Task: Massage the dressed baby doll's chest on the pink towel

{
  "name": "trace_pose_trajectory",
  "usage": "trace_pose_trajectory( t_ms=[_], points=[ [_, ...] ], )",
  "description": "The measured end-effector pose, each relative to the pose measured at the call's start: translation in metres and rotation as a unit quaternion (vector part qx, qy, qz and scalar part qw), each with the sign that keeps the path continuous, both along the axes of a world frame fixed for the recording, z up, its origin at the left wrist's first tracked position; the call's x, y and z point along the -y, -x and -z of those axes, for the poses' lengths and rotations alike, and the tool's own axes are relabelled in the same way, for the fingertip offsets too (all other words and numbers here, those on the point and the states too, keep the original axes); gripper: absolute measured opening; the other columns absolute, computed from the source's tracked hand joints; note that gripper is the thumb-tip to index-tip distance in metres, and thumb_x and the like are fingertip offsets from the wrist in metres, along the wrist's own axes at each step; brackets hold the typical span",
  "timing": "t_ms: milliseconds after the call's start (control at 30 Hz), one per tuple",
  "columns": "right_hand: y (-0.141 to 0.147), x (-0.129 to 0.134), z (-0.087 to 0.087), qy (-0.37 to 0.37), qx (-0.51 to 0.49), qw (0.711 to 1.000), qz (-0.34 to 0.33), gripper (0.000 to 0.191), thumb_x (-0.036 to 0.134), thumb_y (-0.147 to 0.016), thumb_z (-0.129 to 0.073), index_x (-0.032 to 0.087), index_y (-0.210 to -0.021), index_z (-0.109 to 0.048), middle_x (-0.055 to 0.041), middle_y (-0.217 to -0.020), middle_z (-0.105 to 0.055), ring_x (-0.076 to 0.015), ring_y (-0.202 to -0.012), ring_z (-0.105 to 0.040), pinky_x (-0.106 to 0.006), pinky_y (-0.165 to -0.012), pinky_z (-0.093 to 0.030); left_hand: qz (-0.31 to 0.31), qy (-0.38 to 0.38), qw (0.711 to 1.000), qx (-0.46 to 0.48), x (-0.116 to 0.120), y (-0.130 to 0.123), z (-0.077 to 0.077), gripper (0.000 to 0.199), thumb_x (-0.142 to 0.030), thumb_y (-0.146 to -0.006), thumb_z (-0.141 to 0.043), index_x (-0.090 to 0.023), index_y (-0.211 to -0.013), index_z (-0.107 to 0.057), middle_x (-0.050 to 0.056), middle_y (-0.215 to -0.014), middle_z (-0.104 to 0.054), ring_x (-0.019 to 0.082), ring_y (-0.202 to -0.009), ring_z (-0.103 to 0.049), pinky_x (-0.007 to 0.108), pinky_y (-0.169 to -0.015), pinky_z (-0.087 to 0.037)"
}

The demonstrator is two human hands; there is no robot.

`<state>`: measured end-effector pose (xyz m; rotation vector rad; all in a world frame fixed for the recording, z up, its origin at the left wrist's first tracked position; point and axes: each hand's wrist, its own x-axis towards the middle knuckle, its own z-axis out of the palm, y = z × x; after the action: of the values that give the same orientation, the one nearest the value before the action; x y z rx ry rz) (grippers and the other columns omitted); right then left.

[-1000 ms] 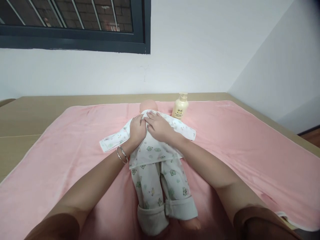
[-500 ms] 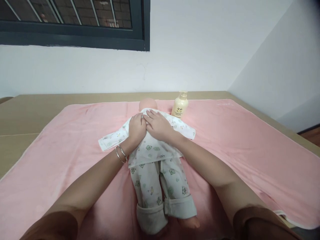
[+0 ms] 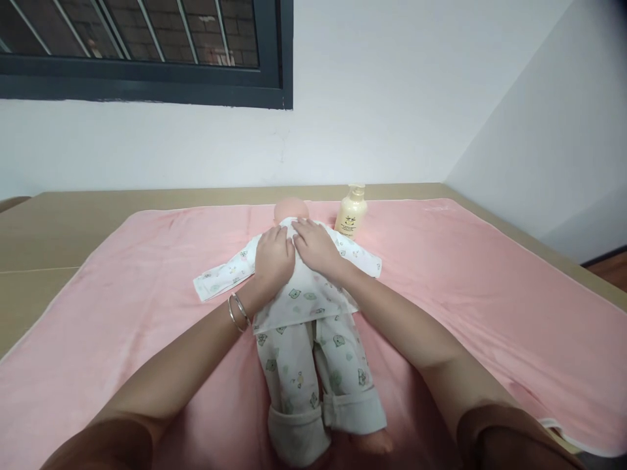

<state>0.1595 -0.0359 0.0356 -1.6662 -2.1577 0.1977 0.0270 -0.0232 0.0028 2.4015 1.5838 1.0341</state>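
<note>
Doll (image 3: 306, 307) is stretched out along the blanket (image 3: 441, 281), 12 to 6 with the hands as the middle of my clock; looks face-down from my end of the feed, though the face is hidden.

Nearest me, a foot (image 3: 375, 444) pokes out at 5, next to the fat rolled cuffs (image 3: 300, 434) at 6. Pants (image 3: 337, 352) look loose, so I reckon a forearm dragged back over them could tug them down.

Bangles (image 3: 238, 313) at 8 are my snag worry: they sit close to the hem of the top (image 3: 308, 294) and could hook it if that wrist drops.

Left hand (image 3: 275, 258) lies palm-down on the upper back, fingers close together. Right hand (image 3: 318, 247) is next to it, also palm-down, fingers slightly fanned. Neither looks like it's pinching cloth. Uneven pressure could bunch the top or twist the doll; too much push toward 12 would probably shove the head (image 3: 291, 210) forward and ruck up the blanket.

Bottle (image 3: 350, 215) stands at 2, just behind the right sleeve (image 3: 367, 258); can't tell if they touch. Tall and on soft cloth, it might tip if I swing right or yank that sleeve.
</note>
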Motion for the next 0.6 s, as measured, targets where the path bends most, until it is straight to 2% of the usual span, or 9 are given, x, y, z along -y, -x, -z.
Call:
trace_pose_trajectory(
  t_ms=[100,167,233,333,400,500,600],
  points=[
    [-0.006,-0.008,0.000,0.013,-0.009,0.998,0.055,0.056,0.031,-0.103,-0.030,0.002,-0.150,-0.042,-0.0202,-0.157,-0.043,-0.0306,-0.148,-0.037,-0.046,-0.123,-0.026,0.006,0.010,1.000,-0.003,0.004,-0.003,0.001,0.050,-0.026,-0.097,-0.033,-0.007,-0.138,-0.054,0.019,-0.148,-0.053,0.032,-0.143,-0.044,0.052,-0.123,-0.031],
    [-0.001,-0.001,0.001,0.018,0.015,0.997,0.072,0.060,0.033,-0.104,-0.030,-0.002,-0.151,-0.037,-0.0229,-0.158,-0.040,-0.0324,-0.150,-0.034,-0.048,-0.124,-0.025,0.004,0.046,0.999,0.008,-0.003,0.000,0.001,0.052,-0.027,-0.096,-0.034,-0.006,-0.140,-0.052,0.020,-0.152,-0.049,0.033,-0.146,-0.041,0.052,-0.124,-0.029],
    [0.008,0.014,0.002,0.009,0.058,0.996,0.074,0.062,0.032,-0.104,-0.029,-0.007,-0.152,-0.034,-0.0272,-0.158,-0.037,-0.0358,-0.150,-0.032,-0.050,-0.123,-0.026,-0.001,0.085,0.996,0.021,-0.015,0.006,-0.001,0.053,-0.028,-0.094,-0.035,-0.005,-0.138,-0.054,0.021,-0.149,-0.052,0.033,-0.143,-0.045,0.052,-0.122,-0.032],
    [0.015,0.031,-0.001,-0.004,0.113,0.993,0.041,0.063,0.031,-0.103,-0.032,-0.010,-0.151,-0.033,-0.0317,-0.157,-0.035,-0.0391,-0.150,-0.032,-0.052,-0.122,-0.027,-0.021,0.112,0.993,0.025,-0.027,0.013,-0.006,0.052,-0.032,-0.095,-0.032,-0.006,-0.130,-0.060,0.022,-0.137,-0.061,0.034,-0.133,-0.054,0.051,-0.116,-0.039],
    [0.011,0.030,-0.006,0.018,0.105,0.994,0.018,0.063,0.032,-0.103,-0.031,-0.010,-0.150,-0.035,-0.0316,-0.157,-0.036,-0.0385,-0.150,-0.033,-0.050,-0.121,-0.029,-0.037,0.096,0.995,-0.007,-0.023,0.011,-0.007,0.054,-0.031,-0.097,-0.028,-0.002,-0.130,-0.059,0.025,-0.138,-0.060,0.036,-0.135,-0.052,0.052,-0.117,-0.037],
    [-0.006,0.012,-0.012,0.069,0.041,0.997,0.011,0.063,0.039,-0.105,-0.029,-0.005,-0.149,-0.039,-0.0267,-0.158,-0.037,-0.0347,-0.151,-0.032,-0.046,-0.122,-0.029,-0.047,0.062,0.995,-0.065,-0.005,0.002,-0.007,0.055,-0.026,-0.097,-0.029,0.005,-0.137,-0.051,0.031,-0.148,-0.049,0.038,-0.144,-0.042,0.054,-0.122,-0.030],
    [-0.016,-0.002,-0.013,0.070,0.016,0.997,0.009,0.062,0.043,-0.105,-0.032,0.001,-0.149,-0.040,-0.0217,-0.159,-0.038,-0.0322,-0.151,-0.031,-0.045,-0.123,-0.027,-0.043,0.057,0.994,-0.077,0.005,-0.003,-0.007,0.055,-0.027,-0.097,-0.032,0.004,-0.140,-0.047,0.031,-0.152,-0.044,0.038,-0.147,-0.038,0.055,-0.122,-0.029]
  ],
)
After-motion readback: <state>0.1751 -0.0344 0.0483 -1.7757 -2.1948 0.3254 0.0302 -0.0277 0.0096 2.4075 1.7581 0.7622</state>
